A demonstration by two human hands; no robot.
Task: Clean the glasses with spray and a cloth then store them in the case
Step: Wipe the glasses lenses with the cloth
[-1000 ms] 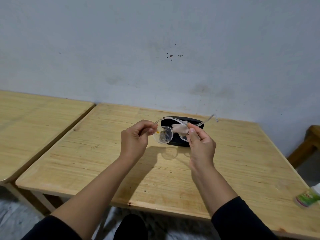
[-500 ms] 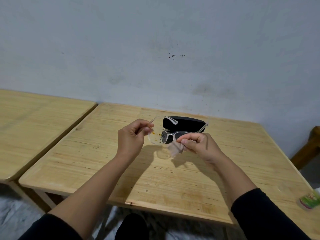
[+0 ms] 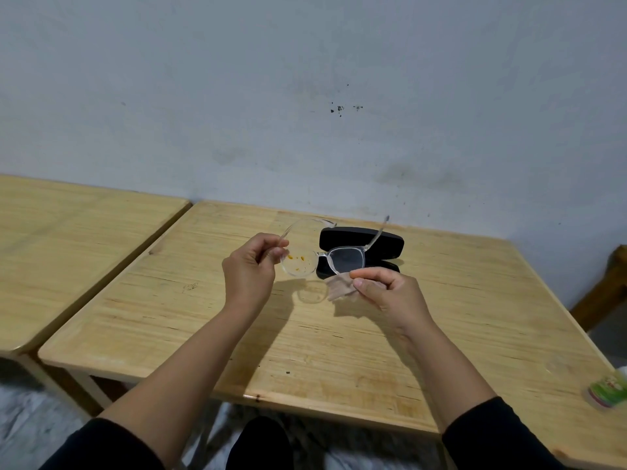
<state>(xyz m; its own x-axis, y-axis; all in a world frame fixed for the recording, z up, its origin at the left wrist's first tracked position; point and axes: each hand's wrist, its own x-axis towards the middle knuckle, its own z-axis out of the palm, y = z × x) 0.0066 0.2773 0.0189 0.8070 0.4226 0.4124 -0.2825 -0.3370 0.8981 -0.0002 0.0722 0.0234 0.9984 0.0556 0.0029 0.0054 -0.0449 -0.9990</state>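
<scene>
My left hand (image 3: 249,271) pinches the left corner of clear-framed glasses (image 3: 322,262) and holds them above the table, temples unfolded and pointing away from me. The left lens carries small yellow specks. My right hand (image 3: 390,293) grips a small beige cloth (image 3: 339,289) just below the right lens, apart from the glass. Behind the glasses a black glasses case (image 3: 383,242) lies on the wooden table (image 3: 322,351), its lid down as far as I can tell.
A small bottle with a green label (image 3: 607,391) lies at the table's right front edge. A second wooden table (image 3: 68,239) stands to the left with a narrow gap between. A grey wall runs close behind. Dark wooden furniture (image 3: 607,293) shows at far right.
My right hand has come off the right lens with the cloth and dropped lower, toward the table. The glasses have turned so both lenses face me.
</scene>
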